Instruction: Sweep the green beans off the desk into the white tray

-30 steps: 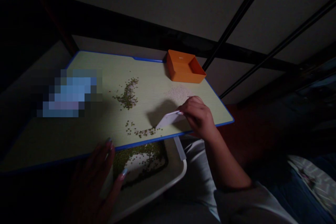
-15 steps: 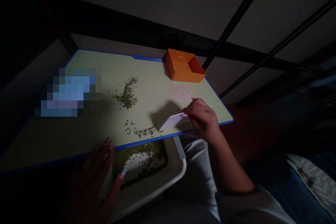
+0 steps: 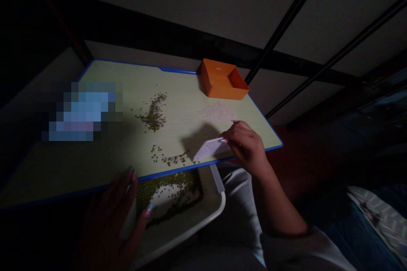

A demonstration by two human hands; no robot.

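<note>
My right hand (image 3: 244, 146) pinches a thin, flat white plastic card (image 3: 211, 147), tilted with its lower edge near the table's front rim. Close to the card's left end lies a short scattered line of small green beans (image 3: 173, 159) mixed with pale grains. Farther back is a larger heap of green beans and pale grains (image 3: 155, 114). A spread of white rice-like grains (image 3: 218, 112) lies just beyond my right hand. My left hand (image 3: 117, 216), dim in shadow, has its fingers apart at the left of a white tub (image 3: 213, 216) holding many green beans (image 3: 187, 182).
The pale table (image 3: 114, 156) has a blue rim, and the tub sits below its front edge. An orange open box (image 3: 222, 89) stands at the back right corner. A blurred-out bluish patch (image 3: 82, 112) covers the left side. Behind rises a panelled wall (image 3: 190, 0).
The card in my right hand has tilted slightly, its left end dropping a little toward the table's front edge. My left hand and the heaps look the same.
</note>
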